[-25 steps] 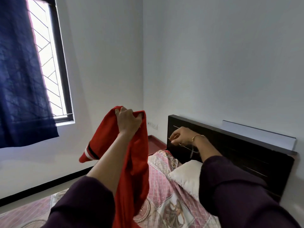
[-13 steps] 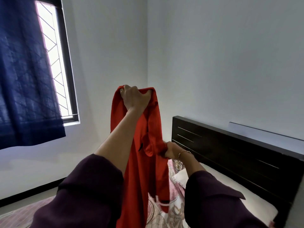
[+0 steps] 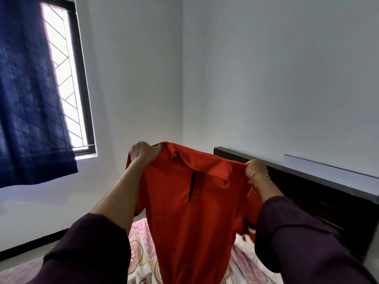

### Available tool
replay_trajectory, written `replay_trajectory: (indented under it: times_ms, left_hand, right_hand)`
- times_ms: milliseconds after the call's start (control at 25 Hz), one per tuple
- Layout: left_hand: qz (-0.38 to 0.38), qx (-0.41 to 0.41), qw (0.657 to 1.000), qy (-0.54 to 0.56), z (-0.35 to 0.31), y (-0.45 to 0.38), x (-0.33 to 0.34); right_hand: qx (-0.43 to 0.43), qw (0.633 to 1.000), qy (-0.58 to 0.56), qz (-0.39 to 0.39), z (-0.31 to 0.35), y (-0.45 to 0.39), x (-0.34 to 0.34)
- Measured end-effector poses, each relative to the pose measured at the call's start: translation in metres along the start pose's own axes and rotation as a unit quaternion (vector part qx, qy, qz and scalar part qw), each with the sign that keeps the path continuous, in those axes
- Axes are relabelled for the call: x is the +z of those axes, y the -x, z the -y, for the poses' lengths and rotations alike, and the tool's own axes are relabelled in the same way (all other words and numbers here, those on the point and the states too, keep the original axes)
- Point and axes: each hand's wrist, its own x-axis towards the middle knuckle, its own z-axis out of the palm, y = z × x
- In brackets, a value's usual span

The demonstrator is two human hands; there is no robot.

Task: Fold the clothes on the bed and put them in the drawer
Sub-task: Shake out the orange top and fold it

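Head cam: shirt [image 3: 190, 212] is now spread wide, left hand [image 3: 143, 153] at 10 o'clock and right hand [image 3: 255, 170] at 2 both gripping its shoulders, so it looks ready to fold.

A red polo shirt [image 3: 190, 212] with a dark placket hangs spread out above the bed [image 3: 141, 261]. It is held up by both shoulders, collar uppermost, its front facing the camera.
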Motion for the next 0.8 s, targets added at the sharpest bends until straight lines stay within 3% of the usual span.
replay_trajectory:
  times_ms: [160, 240, 320, 400, 480, 640, 800]
  left_hand:
    - [0.038, -0.010, 0.999, -0.002, 0.010, 0.007, 0.004]
    - [0.043, -0.009, 0.999, 0.021, 0.007, 0.010, 0.002]
    - [0.074, -0.024, 0.988, 0.131, 0.008, 0.011, 0.000]
    - [0.158, -0.054, 0.932, 0.321, 0.012, 0.013, -0.008]
    - [0.225, -0.071, 0.872, 0.430, 0.017, 0.015, -0.020]
    - [0.231, -0.070, 0.826, 0.510, 0.017, 0.022, -0.028]
    - [0.234, -0.093, 0.771, 0.585, 0.011, 0.037, -0.032]
  right_hand:
    - [0.012, 0.997, -0.046, 0.056, 0.001, 0.006, -0.020]
    - [0.026, 0.987, -0.153, 0.042, 0.001, 0.007, -0.025]
    - [0.039, 0.961, -0.273, 0.034, 0.007, 0.012, -0.033]
    - [0.072, 0.907, -0.404, 0.092, 0.015, 0.015, -0.043]
    - [0.082, 0.878, -0.445, 0.156, 0.021, 0.018, -0.052]
    - [0.065, 0.861, -0.469, 0.185, 0.033, 0.024, -0.063]
    - [0.039, 0.819, -0.523, 0.234, 0.045, 0.041, -0.061]
